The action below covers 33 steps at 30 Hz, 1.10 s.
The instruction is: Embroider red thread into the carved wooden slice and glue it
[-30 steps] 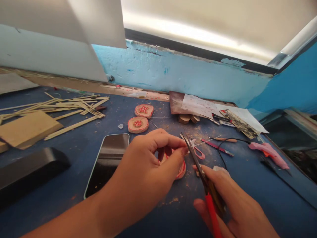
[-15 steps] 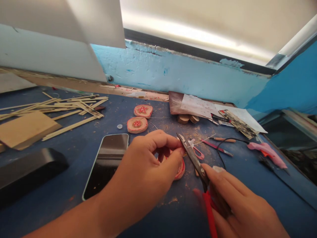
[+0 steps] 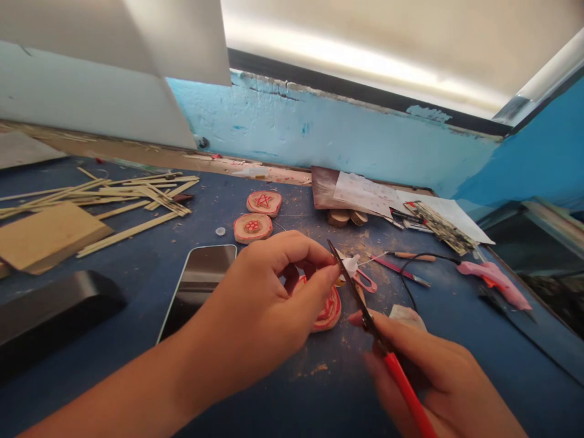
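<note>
Item: wood disc (image 3: 327, 311) w/ red thread wound on its face, flat on counter (image 3: 137, 277), centre-front, partly under the left hand.
L hand: left hand (image 3: 255, 316) over the disc, thumb and forefinger pressed together just above it, at the blade tip. Whatever is pinched is too thin to make out.
R hand: right hand (image 3: 433, 380) closed round the red handles of the scissors (image 3: 365, 310), blades pointing up and away toward the L fingertips. Blades look near closed; can't tell for sure.
Progress (judgement): red winding on this disc appears largely laid. Scissors at the pinch suggest trimming stage. No cut end visible, so trim not confirmed.
Done pcs: two discs (image 3: 258, 214) w/ red patterns, one a star, lie behind the hands, apart from them. They look complete.
Stock left: more plain wood pieces (image 3: 347, 217) half under papers (image 3: 365, 193) at rear.
Near R: small pink-handled tool (image 3: 366, 281) just beyond the blades; black cable (image 3: 410, 274); pink tool (image 3: 495, 281) further right.
Near L: phone (image 3: 196, 286), screen dark, just beside L wrist; black block (image 3: 50, 310); board (image 3: 50, 234); pile of sticks (image 3: 137, 194) at far left.
Surface: sawdust and scraps around the disc.
</note>
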Each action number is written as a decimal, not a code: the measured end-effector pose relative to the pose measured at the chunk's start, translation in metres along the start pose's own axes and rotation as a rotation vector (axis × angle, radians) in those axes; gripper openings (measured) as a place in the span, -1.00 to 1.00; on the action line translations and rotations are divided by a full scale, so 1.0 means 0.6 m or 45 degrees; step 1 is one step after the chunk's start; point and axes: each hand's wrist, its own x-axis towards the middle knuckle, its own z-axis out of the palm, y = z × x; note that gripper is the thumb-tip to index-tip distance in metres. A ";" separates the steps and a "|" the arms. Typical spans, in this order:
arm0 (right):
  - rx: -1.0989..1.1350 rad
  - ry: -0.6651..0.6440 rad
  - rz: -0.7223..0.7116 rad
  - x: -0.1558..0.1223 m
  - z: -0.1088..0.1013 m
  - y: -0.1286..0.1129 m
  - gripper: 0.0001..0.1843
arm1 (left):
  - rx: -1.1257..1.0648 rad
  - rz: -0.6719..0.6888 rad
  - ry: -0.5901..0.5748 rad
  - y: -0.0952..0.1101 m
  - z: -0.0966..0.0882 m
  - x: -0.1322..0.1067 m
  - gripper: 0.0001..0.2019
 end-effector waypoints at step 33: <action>0.188 -0.008 0.068 0.028 0.018 -0.033 -0.60 | 0.477 0.526 0.066 -0.016 0.004 -0.007 -0.83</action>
